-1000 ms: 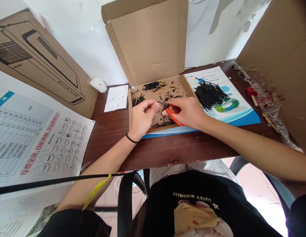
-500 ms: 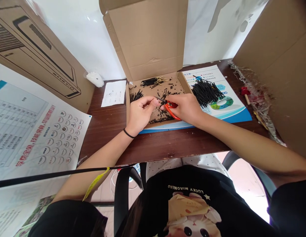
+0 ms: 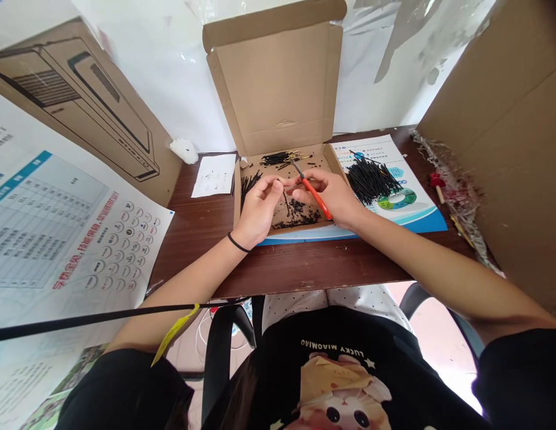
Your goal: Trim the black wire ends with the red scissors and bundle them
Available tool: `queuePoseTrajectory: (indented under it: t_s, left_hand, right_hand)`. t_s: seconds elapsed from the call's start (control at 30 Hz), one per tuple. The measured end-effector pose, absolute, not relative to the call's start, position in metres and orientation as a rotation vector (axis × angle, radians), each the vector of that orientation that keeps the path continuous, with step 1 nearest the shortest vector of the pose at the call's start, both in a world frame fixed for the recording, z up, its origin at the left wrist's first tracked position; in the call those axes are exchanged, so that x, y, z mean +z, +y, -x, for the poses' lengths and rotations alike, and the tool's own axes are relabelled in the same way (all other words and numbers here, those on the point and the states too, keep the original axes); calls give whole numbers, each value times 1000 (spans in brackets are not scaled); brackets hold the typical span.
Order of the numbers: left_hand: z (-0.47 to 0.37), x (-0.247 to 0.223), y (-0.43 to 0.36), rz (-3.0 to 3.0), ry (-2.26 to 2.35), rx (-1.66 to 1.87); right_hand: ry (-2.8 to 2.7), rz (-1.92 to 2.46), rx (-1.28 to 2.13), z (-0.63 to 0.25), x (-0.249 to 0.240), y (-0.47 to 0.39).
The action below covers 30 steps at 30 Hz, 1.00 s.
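Currently, a thin black strip (image 3: 286,205) hangs at the fingertips of the left hand (image 3: 256,214), over the middle of the open cardboard box (image 3: 278,89), a little nearer the box's left edge than its right; the left grip is a narrow pinch of thumb and forefinger around the strip's upper end; the right hand (image 3: 337,196) has its grip wrapped around an orange-handled tool (image 3: 316,197), tip pointing towards the box's back edge; whether the tool's own tips are parted, I cannot tell. Below the hands, black scraps (image 3: 296,214) litter the box floor, thickest along its front edge; a bundle of gold-tipped black sticks (image 3: 276,159) lies by the back edge, and a smaller bunch of black sticks (image 3: 248,184) against the left edge; beyond the right edge, a large heap of black sticks (image 3: 371,180) lies on a printed sheet (image 3: 414,224) on the worktop (image 3: 192,236); near the worktop's back left corner is a small paper slip (image 3: 214,175). As I judge it, the work is partway along; the scraps suggest many pieces are done, and the strip in hand looks unfinished; which pile is done and which is left, I cannot tell.
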State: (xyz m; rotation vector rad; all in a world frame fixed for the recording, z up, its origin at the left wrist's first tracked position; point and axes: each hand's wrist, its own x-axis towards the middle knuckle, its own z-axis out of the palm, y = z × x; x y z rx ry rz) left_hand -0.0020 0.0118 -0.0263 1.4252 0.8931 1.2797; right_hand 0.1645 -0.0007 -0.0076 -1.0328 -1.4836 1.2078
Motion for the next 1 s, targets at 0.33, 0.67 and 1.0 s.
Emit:
queuePoseTrajectory:
  t_s: [0.33, 0.67, 1.0]
  left_hand:
    - [-4, -24, 7, -1394, 843, 1256]
    - [19, -10, 16, -2186, 1376, 1232]
    - [20, -9, 13, -2467, 1265, 989]
  right_hand:
    - [-1404, 969, 1397, -160, -10, -3]
    - [-1409, 1014, 1335, -164, -9, -6]
    - [-1345, 929, 1352, -168, -18, 1]
